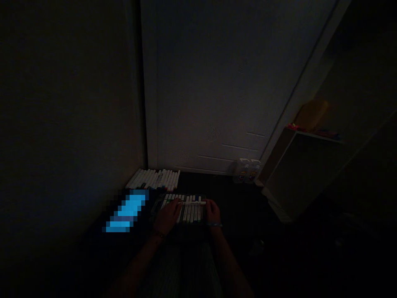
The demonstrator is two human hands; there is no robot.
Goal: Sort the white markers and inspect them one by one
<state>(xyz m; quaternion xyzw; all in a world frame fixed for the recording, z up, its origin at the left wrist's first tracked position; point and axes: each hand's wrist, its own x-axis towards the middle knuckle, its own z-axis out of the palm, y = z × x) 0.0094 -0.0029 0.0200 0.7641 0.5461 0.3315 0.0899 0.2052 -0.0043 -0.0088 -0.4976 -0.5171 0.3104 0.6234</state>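
In dim light, a white marker (194, 203) lies level between my two hands, above a row of similar white markers (187, 215) set side by side, apparently in a dark case. My left hand (167, 216) has its fingers closed at the marker's left end. At its right end, the fingertips of my right hand (213, 211) pinch it. Darkness hides fine detail of the fingers and any print on the marker.
Behind the case to the left, many more white markers (155, 179) lie in a row on the dark table (235, 207). A blurred-out bright blue screen (128, 211) is at left. Two clear bottles (246, 171) stand by the wall, beside a shelf unit (276, 161).
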